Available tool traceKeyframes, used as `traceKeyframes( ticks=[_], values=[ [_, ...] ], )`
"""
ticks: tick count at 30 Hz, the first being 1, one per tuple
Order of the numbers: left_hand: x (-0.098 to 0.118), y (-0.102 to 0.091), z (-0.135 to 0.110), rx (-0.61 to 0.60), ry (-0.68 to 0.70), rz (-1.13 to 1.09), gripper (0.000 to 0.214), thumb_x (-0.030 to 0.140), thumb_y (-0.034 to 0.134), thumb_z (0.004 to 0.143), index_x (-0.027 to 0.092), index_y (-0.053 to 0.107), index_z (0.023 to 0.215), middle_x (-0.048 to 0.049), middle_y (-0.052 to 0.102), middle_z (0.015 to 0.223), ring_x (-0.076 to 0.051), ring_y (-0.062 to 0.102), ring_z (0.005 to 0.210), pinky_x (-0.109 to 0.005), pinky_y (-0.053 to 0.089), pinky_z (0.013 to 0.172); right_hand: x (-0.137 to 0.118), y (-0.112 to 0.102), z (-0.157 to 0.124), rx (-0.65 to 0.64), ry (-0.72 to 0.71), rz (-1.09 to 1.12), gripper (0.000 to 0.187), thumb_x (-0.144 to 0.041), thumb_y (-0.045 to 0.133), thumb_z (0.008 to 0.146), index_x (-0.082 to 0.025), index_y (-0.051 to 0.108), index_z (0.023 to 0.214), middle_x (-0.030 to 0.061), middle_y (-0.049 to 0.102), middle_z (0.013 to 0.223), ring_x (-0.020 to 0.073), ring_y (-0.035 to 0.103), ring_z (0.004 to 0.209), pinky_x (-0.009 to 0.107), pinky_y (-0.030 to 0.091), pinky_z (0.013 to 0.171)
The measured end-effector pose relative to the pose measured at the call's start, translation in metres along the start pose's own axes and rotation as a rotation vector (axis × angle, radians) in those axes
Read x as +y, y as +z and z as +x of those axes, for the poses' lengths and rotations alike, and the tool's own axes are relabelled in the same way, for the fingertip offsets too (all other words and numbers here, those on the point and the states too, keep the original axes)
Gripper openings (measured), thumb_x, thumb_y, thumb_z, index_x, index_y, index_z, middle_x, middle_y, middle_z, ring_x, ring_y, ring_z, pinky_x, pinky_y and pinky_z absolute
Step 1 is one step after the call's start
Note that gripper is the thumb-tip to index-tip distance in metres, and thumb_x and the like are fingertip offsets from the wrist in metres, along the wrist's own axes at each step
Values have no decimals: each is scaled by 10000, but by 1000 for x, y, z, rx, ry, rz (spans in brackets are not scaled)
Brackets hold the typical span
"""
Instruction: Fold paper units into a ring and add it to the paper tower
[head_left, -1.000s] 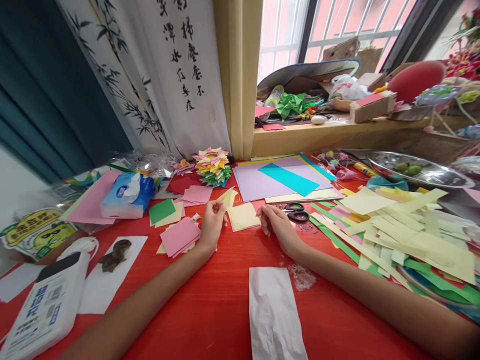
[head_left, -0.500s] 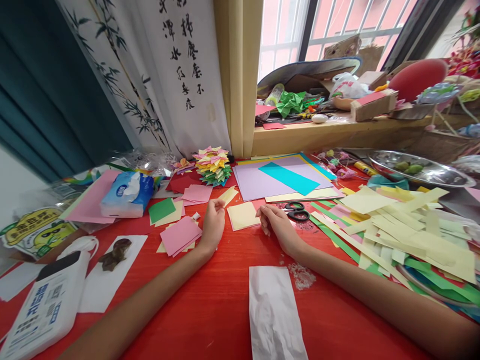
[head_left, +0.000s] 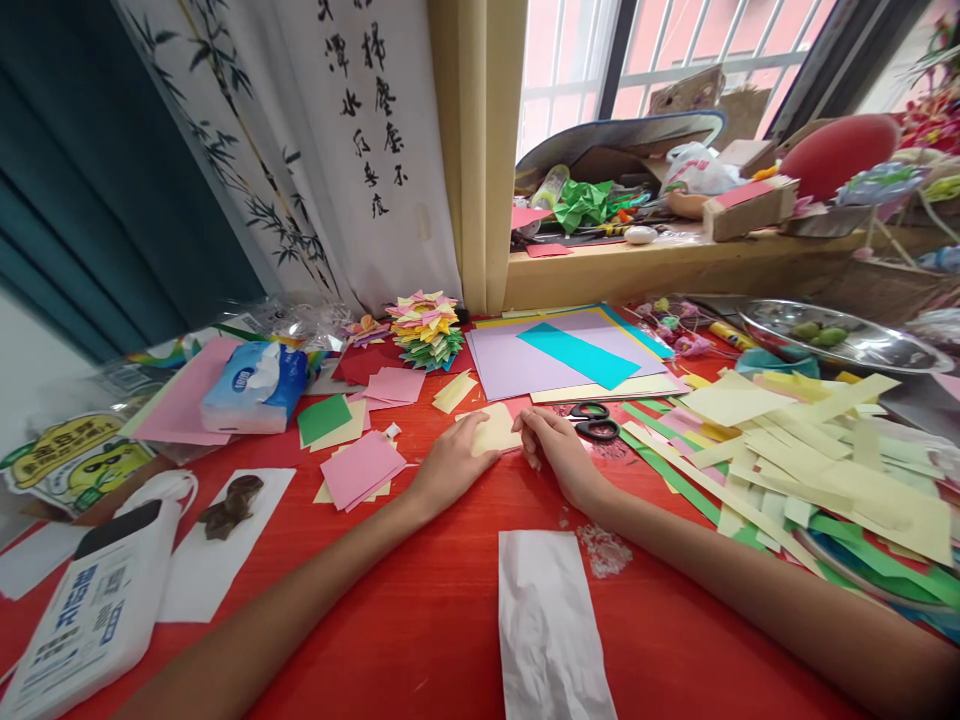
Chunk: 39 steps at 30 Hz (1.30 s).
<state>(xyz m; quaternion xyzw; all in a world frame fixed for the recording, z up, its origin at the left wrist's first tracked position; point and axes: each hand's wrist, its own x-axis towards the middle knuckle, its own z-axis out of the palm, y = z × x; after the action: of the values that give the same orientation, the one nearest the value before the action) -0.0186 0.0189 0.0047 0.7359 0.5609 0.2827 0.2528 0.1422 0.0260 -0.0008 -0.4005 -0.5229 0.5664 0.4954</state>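
My left hand lies over the left and lower edge of a pale yellow paper piece, thumb apart from the outstretched fingers. At the right edge of that paper rests my right hand, its fingers curled inward; whatever they may hold is hidden. Black-handled scissors lie just beyond the right hand. Folded pale yellow strips sit above the left hand. Left of it are pink paper pieces and a green paper piece. A folded-paper model in pink, yellow and green stands behind.
Purple sheets with a blue strip lie at the back. Yellow and green paper strips heap up on the right, near a metal plate. A tissue pack stands left. White paper lies in front.
My left hand has moved right and slightly down, from beside the folded yellow strips onto the pale yellow paper, and its fingers have spread. My right hand stays put.
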Motion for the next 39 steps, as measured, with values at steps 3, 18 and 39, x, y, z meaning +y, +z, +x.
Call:
traceKeyframes(
  ticks=[3,18,39],
  values=[
    [0,-2,-1,23,-1,-30,465,341,588,748,240,509,1195,-62,549,1244,-264,507,1127,-391,373,956,-1,0,0,5,7,1,264,-401,441,830,-180,499,698,-74,413,473,54,369,369,196,276,398],
    [5,-8,-6,340,200,-128,174,273,428,877,216,588,913,-27,622,1069,-156,546,1048,-293,398,919,-5,4,-1,-85,68,-2,393,-501,406,835,-162,525,675,-33,499,473,72,430,347,196,330,370],
    [6,-12,-4,140,309,-182,135,249,472,858,189,552,768,-54,536,1206,-181,438,1182,-348,331,1006,-4,1,3,-24,87,201,267,-198,480,740,-155,600,975,56,674,852,137,642,615,248,510,562]
  ],
)
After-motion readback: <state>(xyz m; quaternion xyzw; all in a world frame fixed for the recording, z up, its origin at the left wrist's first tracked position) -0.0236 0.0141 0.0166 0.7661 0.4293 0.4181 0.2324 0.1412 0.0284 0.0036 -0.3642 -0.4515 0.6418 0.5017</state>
